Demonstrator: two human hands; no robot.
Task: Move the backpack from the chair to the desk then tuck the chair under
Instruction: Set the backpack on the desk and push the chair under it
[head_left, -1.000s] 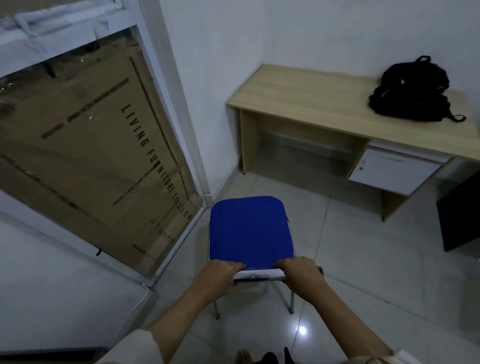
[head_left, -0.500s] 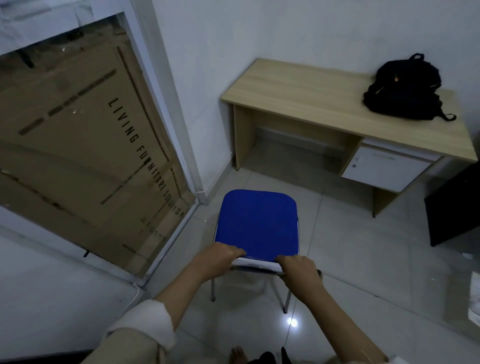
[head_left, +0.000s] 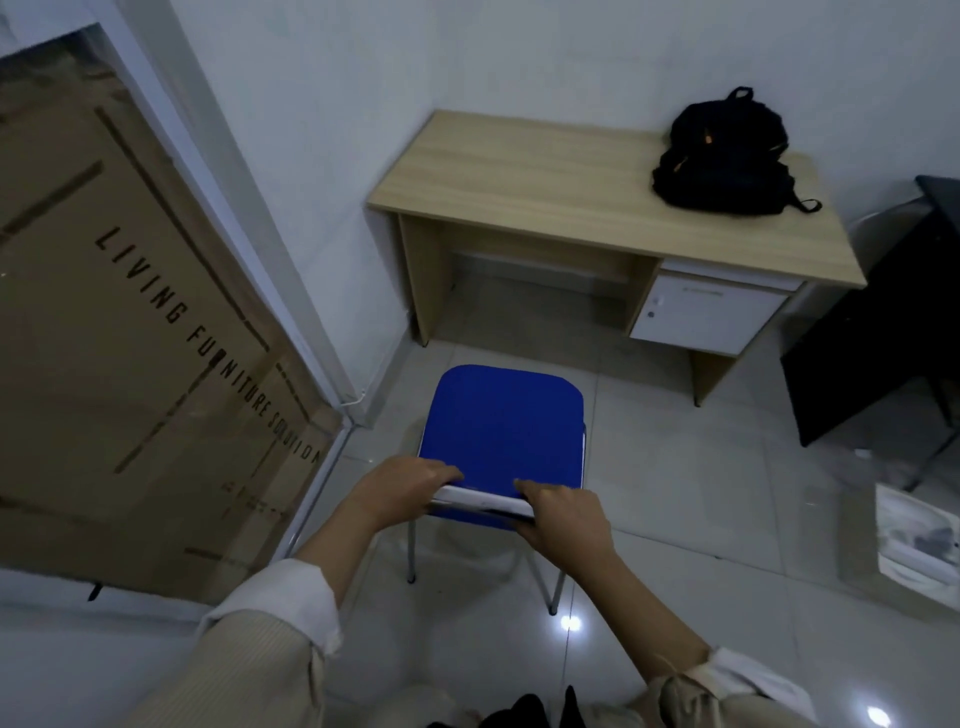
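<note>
- We see both hands clamped on the near edge of the chair (head_left: 501, 441), on its white backrest rail.
- Left hand (head_left: 402, 486) wraps the rail's left end, fingers curled over the top toward the blue seat, thumb side hidden below.
- Right hand (head_left: 563, 514) wraps the rail's right end, fingers over the top, knuckles up; a short bare stretch of rail shows between the two hands.
- Blue seat runs straight ahead of the grip; metal legs drop below it to the tiled floor (head_left: 701, 519).
- Chair stands on open floor, apart from the desk (head_left: 545, 182), which lies ahead of the grip and a bit right, against the wall.
- Chair is not yet under the desk; the knee gap faces the seat's far edge.
- Backpack (head_left: 727, 161), black, sits on the desk top at its right end, far ahead and right of the grip, well apart from the hands.
- White drawer unit (head_left: 706, 317) hangs under the desk's right side, below the backpack.
- Cardboard box (head_left: 119, 322) with printed lettering leans left of the grip.
- Beige sleeves with white cuffs show on both forearms.
</note>
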